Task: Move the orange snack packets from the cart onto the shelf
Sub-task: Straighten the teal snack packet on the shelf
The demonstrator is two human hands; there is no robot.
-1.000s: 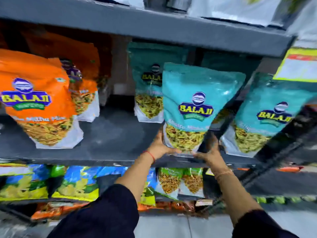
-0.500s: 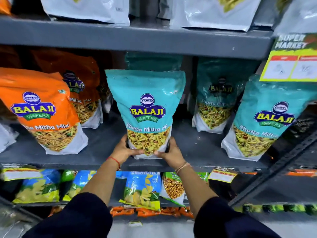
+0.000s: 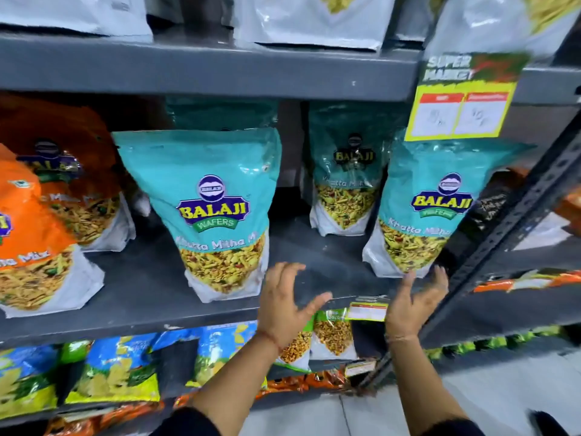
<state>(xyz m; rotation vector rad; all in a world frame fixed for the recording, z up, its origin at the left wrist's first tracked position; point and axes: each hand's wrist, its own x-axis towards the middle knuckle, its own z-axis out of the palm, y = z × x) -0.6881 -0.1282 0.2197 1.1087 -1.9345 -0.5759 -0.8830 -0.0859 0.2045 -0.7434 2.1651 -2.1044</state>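
An orange snack packet point(image 3: 28, 228) stands at the far left of the grey middle shelf point(image 3: 141, 297), with a second orange packet point(image 3: 78, 184) behind it. A teal packet point(image 3: 213, 196) stands upright in the shelf's middle, free of both hands. My left hand point(image 3: 284, 305) hovers open just right of its base. My right hand point(image 3: 412, 305) is open too, fingertips close under the right-hand teal packet point(image 3: 424, 206). Neither hand holds anything. The cart is out of view.
Another teal packet point(image 3: 345, 184) stands at the back. A yellow price sign point(image 3: 459, 105) hangs from the upper shelf. White packets sit above; blue, green and orange packets fill the lower shelves. A dark perforated upright point(image 3: 515, 215) runs diagonally at right.
Both hands have let go of the teal packet, which now stands on the middle shelf. They have moved right and opened, toward the right-hand teal packet.
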